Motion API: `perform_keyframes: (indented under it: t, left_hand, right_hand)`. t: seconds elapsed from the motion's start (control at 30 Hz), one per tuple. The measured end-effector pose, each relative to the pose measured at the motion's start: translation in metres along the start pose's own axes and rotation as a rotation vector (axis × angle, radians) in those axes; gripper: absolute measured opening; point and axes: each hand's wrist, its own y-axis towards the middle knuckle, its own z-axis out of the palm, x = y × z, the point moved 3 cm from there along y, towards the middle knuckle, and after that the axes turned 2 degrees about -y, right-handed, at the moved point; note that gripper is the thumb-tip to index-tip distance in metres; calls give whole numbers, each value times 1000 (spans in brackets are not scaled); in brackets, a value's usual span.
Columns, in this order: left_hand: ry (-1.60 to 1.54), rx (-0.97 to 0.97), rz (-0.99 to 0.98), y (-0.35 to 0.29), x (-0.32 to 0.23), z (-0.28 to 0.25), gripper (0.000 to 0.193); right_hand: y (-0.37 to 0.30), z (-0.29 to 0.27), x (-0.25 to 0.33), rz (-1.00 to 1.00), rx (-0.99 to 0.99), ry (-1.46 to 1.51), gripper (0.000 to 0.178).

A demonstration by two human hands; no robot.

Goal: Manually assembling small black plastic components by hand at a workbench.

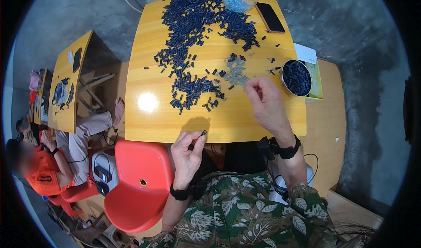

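Note:
My left hand (187,151) is over the table's near edge, pinching a small black plastic piece (203,133) between thumb and forefinger. Farther in and to the right, my right hand (268,103) has its fingers drawn together beside a scatter of small clear pieces (236,71); whatever is between its fingertips is too small or hidden to make out. Loose black tube-like pieces (193,88) lie in front of both hands, spreading back into a large heap (186,13). A round metal bowl (287,88) filled with black pieces stands right of my right hand.
At the back of the yellow table (149,81) are a clear bowl (239,3) of pale blue pieces and a phone (270,18). Beside its right edge is a box (315,75). A red chair (144,173) stands at my left. Farther left, another person (52,169) sits by a second table (66,103).

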Motion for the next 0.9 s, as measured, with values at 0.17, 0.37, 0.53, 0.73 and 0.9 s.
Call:
perform_keyframes:
  t: [0.17, 0.37, 0.53, 0.73, 0.9]
  left_hand:
    - [5, 22, -1, -1, -1, 2, 9]
    - [3, 28, -2, 1, 0, 5, 9]
    - [-4, 28, -6, 0, 2, 5, 10]
    - [-5, 11, 60, 0, 1, 7, 12]
    - [-5, 3, 62, 0, 1, 5, 11]
  right_hand:
    - [-9, -1, -39, -45, -49, -164, 9]
    - [-13, -4, -43, -17, -28, -181, 9]
    - [-24, -6, -49, 46, 59, -159, 9]
    - [-30, 7, -48, -51, 96, -323, 12]
    - [-27, 12, -37, -104, 59, -436, 11]
